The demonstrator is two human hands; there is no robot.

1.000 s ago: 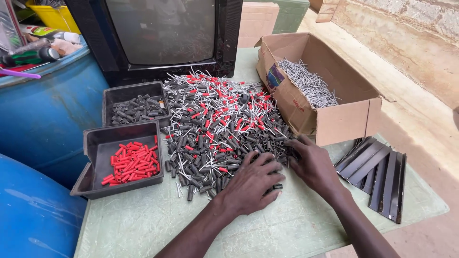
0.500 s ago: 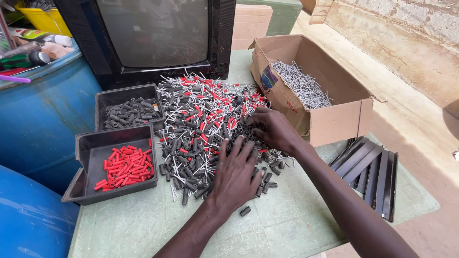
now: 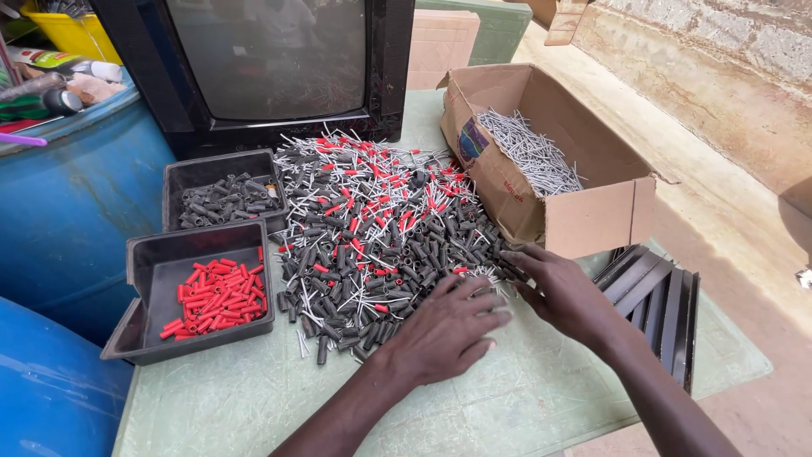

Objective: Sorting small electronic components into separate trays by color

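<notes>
Your left hand (image 3: 444,332) lies spread, palm down, on the pile of black and red sleeves (image 3: 372,228). Your right hand (image 3: 562,292) (fingers loosely extended, holding nothing) touches the pile's edge just beside the cardboard box (image 3: 592,222).

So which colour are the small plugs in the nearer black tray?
Red plugs, in the black tray; head view.

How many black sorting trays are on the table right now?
2. One black tray with dark sleeves sits beside the television; the other tray, holding red sleeves, lies in front of it, nearer the table's edge. No others show.
</notes>
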